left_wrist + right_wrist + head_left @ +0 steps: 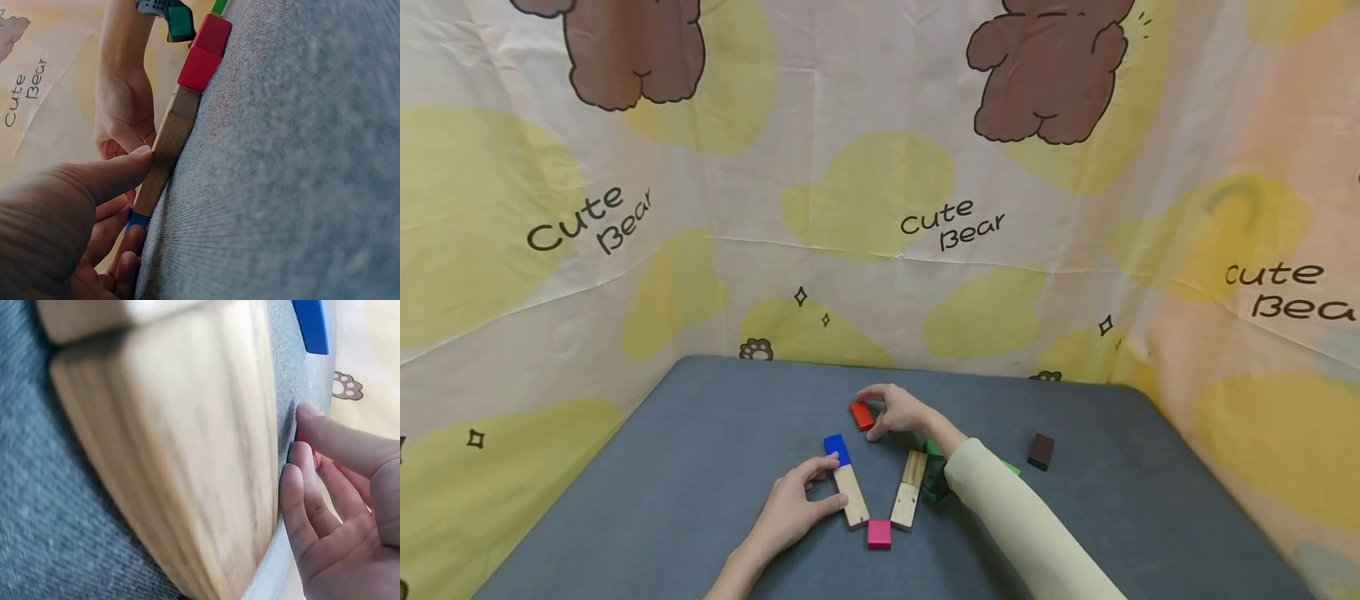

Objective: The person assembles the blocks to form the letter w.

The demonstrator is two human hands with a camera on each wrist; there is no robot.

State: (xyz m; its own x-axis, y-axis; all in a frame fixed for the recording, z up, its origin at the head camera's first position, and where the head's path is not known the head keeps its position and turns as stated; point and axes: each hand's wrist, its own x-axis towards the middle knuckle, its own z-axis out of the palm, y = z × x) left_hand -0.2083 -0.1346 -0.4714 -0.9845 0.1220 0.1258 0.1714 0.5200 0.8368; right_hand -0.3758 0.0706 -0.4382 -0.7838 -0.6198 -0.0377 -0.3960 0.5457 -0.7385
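Right hand (898, 412) is pinching red block (861, 415) toward far edge of tabletop (737, 417); left hand (793, 504), fingers loosely spread, is touching blue block (835, 447) and wooden block (852, 499).

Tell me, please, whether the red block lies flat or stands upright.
The red block lies flat on the table: the head view shows its long face up.

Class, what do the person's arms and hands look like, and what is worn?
The left hand and right hand wear no visible gloves. The right arm has a pale cream sleeve and a dark, perforated wrist strap; no left sleeve shows.
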